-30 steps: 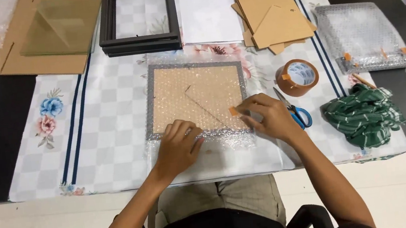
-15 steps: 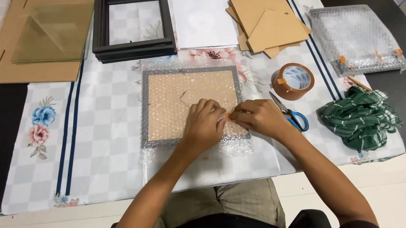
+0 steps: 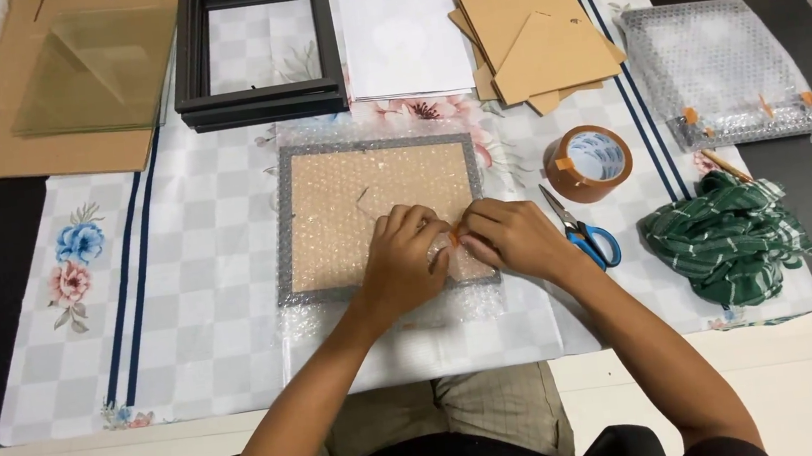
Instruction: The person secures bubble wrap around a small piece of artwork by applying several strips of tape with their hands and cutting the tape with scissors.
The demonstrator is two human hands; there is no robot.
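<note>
A picture frame wrapped in bubble wrap [image 3: 353, 203] lies back-side up on the checked tablecloth [image 3: 200, 280]. My left hand [image 3: 407, 256] and my right hand [image 3: 509, 235] meet at its lower right part, fingertips pinching a small strip of tape [image 3: 452, 240] against the wrap. Loose bubble wrap [image 3: 385, 313] sticks out below the frame's near edge.
A brown tape roll [image 3: 588, 163] and blue-handled scissors [image 3: 582, 232] lie right of the frame, a green cloth [image 3: 724, 237] beyond. Behind: stacked black frames [image 3: 262, 97], white sheets [image 3: 401, 37], brown backing boards [image 3: 532, 39], a wrapped frame [image 3: 722, 74], glass on cardboard [image 3: 92, 65].
My left hand slid right from the frame's lower middle to meet the right hand. Both now press at the same spot near the lower right.
</note>
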